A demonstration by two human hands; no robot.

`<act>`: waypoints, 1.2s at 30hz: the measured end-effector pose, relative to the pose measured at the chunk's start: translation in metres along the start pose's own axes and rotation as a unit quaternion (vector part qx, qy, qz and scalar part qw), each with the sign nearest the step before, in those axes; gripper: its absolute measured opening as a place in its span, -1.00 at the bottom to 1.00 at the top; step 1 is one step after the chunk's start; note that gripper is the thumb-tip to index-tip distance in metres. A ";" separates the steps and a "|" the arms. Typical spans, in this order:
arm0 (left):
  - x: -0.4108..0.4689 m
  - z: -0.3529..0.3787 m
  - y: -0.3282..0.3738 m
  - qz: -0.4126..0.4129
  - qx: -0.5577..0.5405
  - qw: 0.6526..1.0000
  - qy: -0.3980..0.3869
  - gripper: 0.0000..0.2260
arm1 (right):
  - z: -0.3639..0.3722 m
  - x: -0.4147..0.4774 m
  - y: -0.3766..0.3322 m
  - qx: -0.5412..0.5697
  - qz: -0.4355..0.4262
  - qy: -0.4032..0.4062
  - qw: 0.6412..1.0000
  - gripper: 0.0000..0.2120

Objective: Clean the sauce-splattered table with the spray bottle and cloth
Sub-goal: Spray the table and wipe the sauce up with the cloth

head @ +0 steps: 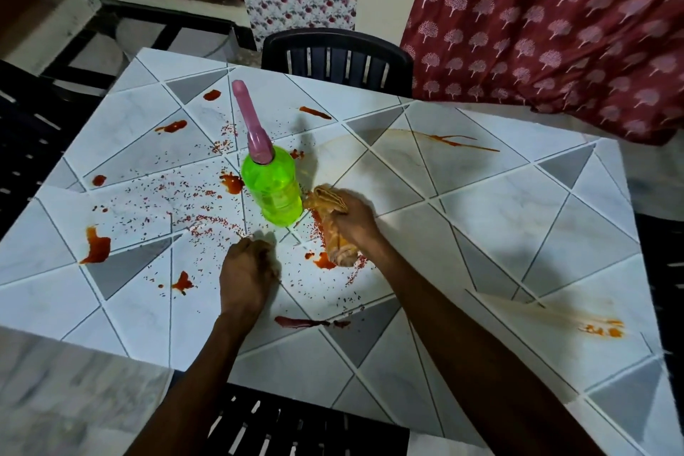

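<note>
One spray bottle point(272, 192): is standing upright near the middle of the table, with a clear green body and a pink trigger head pointing to the far side.
Cloth point(338, 248): orange, bunched into a roll, is lying on the table just right of the bottle.
Right hand point(353, 220): is grasping the cloth around its middle, fingers wrapping over it and holding it down on the surface.
Left hand point(246, 270): is resting on the table on the near side of the bottle, apart from it, with fingers curling under into a loose fist and nothing showing in them.
Table point(518, 233): white and grey triangle pattern, is bearing the bottle, the cloth and both hands.
Sauce blots point(98, 248): red, are lying across the left half and the middle, and one is sitting beside the cloth's near end.
Orange smears point(603, 329): are showing faintly on the right half.
Red flakes point(177, 204): are lying scattered around the bottle and to its left.
Far chair point(337, 55): black, slatted, is standing at the far edge.
Near chair point(296, 422): black, is standing at the near edge.
Curtain point(555, 30): maroon with a tree print, is hanging at far right.
</note>
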State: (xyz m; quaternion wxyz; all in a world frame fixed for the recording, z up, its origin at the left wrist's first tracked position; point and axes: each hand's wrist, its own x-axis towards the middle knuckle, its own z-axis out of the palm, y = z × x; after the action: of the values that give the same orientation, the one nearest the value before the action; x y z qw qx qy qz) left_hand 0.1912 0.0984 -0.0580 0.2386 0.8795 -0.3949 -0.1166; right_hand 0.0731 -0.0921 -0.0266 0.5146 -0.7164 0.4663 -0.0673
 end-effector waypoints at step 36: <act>-0.016 -0.015 -0.086 0.205 0.050 0.963 -0.167 -0.33 | 0.049 -0.138 0.002 0.067 0.100 0.235 0.965 -0.64</act>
State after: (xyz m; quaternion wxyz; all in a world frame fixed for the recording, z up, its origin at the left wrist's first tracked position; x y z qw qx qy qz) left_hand 0.2415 0.1645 -0.0883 0.1438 0.7590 -0.6059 -0.1902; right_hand 0.0232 0.0424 0.0017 0.4421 -0.5937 0.6378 -0.2128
